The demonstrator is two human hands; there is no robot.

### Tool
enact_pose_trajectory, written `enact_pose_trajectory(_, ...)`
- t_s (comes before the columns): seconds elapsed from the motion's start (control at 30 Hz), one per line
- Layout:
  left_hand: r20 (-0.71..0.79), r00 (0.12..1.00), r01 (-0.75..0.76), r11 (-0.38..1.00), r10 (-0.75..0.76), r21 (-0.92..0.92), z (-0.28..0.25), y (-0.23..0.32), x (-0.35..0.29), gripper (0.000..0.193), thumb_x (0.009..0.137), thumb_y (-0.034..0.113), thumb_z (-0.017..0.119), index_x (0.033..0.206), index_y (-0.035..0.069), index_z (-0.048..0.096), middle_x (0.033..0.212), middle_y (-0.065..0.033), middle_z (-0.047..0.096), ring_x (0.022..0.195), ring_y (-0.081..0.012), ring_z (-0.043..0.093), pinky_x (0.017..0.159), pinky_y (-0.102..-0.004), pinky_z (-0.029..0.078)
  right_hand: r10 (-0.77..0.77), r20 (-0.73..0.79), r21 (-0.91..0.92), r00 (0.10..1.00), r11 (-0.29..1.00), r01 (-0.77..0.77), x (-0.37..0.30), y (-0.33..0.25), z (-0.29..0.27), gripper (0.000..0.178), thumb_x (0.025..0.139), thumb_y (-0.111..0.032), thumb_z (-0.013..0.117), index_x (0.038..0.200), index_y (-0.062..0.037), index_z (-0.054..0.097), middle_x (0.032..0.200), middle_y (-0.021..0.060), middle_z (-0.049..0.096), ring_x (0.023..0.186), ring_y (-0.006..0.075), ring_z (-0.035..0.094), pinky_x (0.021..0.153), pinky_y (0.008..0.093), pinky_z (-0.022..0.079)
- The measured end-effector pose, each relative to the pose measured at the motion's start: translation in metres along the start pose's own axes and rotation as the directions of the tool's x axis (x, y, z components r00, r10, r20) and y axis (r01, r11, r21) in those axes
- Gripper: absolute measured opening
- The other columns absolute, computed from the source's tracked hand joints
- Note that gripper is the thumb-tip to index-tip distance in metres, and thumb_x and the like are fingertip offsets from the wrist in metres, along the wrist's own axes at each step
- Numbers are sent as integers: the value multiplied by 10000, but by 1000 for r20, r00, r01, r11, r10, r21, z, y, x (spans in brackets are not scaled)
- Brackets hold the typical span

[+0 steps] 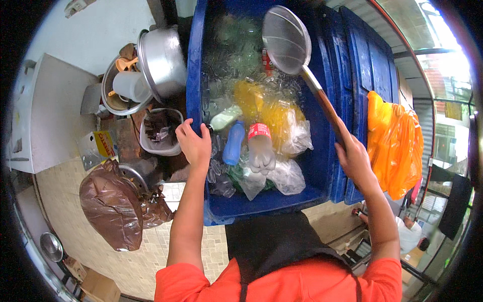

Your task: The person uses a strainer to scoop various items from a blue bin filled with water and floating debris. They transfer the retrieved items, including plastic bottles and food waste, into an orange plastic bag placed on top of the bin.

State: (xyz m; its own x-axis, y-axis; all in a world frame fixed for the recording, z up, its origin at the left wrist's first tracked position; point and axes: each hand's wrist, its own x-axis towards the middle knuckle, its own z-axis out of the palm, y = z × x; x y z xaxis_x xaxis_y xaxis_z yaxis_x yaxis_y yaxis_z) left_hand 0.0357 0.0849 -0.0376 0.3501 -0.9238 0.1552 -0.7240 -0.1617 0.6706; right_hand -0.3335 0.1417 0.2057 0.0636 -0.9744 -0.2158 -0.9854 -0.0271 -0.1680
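My right hand is closed round the wooden handle of a long skimmer strainer, its round mesh head raised over the far right of a big blue tub. My left hand grips the tub's left rim, thumb on the inner side, beside the black cap of a pale green bottle. In the tub's water float a blue bottle, a clear soda bottle with a red label, yellow bags and clear plastic bags.
Left of the tub stand a large metal pot, a white plastic container and a brown plastic bag. At the right, an orange plastic bag hangs by blue lids. Another person is at the lower right.
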Motion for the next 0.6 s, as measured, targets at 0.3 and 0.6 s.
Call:
enact_pose_trajectory(0.3,13,999,-50,999,50,-7,-4,-4,0,418,890,224,718,1215,27,542,1157,-212,539,1116,-407,549,945,-497,469,162,275,-112,948,984,-135,144,-29,126,893,886,-17,538,1635,-208,91,975,332,689,852,457,710,764,560,563)
enact_pose_trajectory(0.6,13,999,-52,997,51,51,1,2,2,424,876,193,716,1222,33,533,1158,-219,529,1101,-419,556,928,-508,482,269,333,9,904,958,-288,194,-37,168,926,860,41,501,1632,-137,22,1018,342,690,720,403,727,618,503,595)
